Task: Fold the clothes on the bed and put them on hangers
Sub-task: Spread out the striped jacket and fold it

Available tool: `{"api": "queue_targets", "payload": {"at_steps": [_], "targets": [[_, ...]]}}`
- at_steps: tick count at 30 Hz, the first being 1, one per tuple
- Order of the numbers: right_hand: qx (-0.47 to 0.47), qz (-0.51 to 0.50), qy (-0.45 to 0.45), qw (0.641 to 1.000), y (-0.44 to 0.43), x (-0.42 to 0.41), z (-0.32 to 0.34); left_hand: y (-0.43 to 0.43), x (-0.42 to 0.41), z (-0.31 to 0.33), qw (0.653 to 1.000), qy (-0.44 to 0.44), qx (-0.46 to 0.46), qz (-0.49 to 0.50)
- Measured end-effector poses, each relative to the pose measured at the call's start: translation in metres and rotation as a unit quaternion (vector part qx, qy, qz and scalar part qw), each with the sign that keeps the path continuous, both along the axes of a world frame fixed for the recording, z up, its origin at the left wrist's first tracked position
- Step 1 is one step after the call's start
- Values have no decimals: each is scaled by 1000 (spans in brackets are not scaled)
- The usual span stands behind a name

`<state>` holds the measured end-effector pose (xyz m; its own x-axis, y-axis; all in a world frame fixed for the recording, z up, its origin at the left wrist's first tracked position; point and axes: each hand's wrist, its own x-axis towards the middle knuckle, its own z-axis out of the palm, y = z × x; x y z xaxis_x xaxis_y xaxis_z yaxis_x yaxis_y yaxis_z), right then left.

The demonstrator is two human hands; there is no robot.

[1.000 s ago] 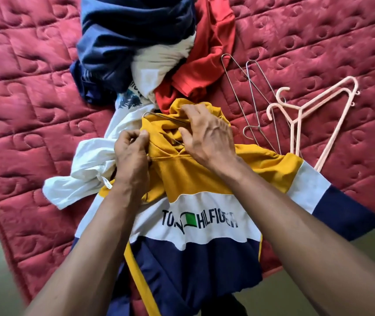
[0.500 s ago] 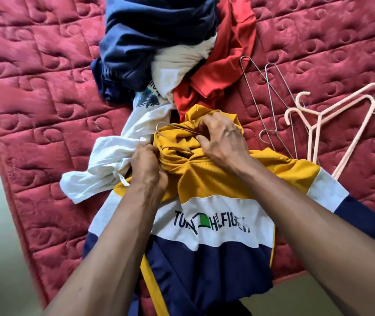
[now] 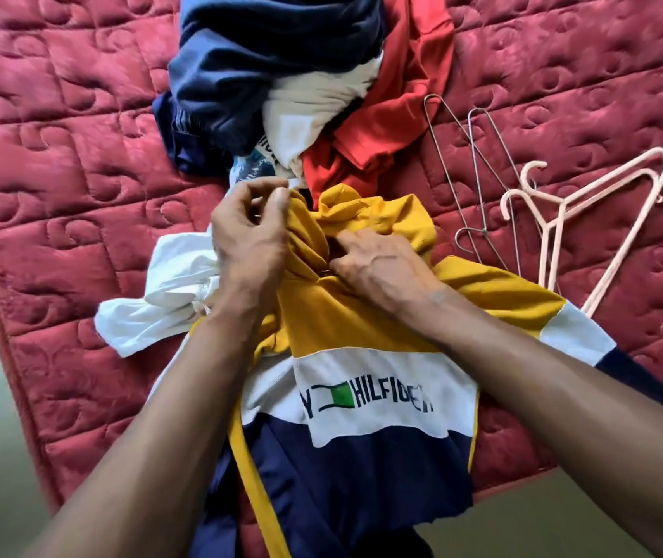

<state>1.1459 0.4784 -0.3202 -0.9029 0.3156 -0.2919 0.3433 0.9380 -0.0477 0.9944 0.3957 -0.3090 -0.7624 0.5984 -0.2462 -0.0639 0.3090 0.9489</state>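
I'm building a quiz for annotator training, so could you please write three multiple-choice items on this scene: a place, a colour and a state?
1. Where do the pink hangers lie? A on the pile; B right of the wire hangers; C on the floor.
2. What colour is the shirt's top band? A grey; B green; C yellow.
3. What is the right hand doing? A gripping the shirt's collar; B lying flat on the bed; C holding a hanger.
Answers: B, they lie beyond the wire ones; C, yellow above the white band; A, its fingers curl into the collar.
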Motion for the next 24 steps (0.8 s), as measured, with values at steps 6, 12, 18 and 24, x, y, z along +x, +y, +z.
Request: {"api": "queue_targets", "payload": {"at_steps": [6,12,18,24], "targets": [[-18,-263,218,940,1,18,-9,11,19,14,869,342,-253,-251],[-86,-522,160,833,4,69,-22,4,42,-4,747,560,-218,-284],[-157,-522,239,804,16,83,-22,16,65,-31,762,488,-257,-340],[-188,-552,306,752,6,97,-24,33,65,-37,789,419,-258,-368]]}}
